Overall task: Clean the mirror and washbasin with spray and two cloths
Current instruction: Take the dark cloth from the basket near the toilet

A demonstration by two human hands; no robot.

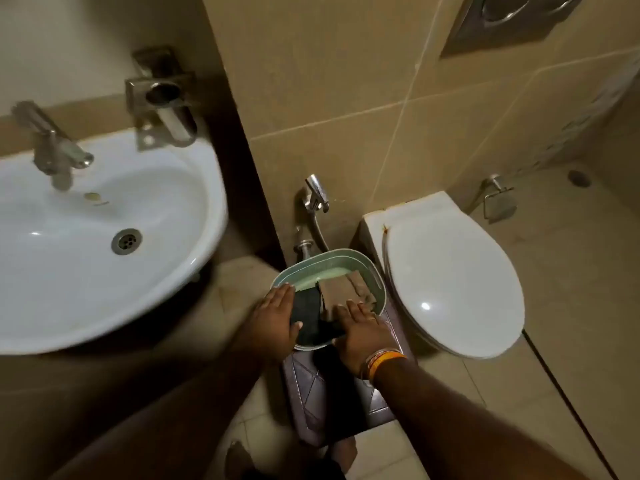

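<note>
Fingers straight and close together, a person's left hand lies flat on the near-left rim of a green basin, gripping nothing, while the right hand, fingers likewise extended, presses on the cloths inside it. The dark cloth lies between the two hands, its long axis running from the near rim toward the wall; the brown cloth, folded, sits just beside it to the right, its long axis pointing the same way, toward the hose tap. The basin rests on a low stand on the floor, between the washbasin at left and the toilet at right. No spray bottle or mirror is in view.

The basin appears to overhang the narrow stand, so a hard downward press on its near rim could tip it and spill the cloths onto the floor. Lifting both cloths together could also mix up the two, one perhaps meant for the mirror and the other for the washbasin.
</note>
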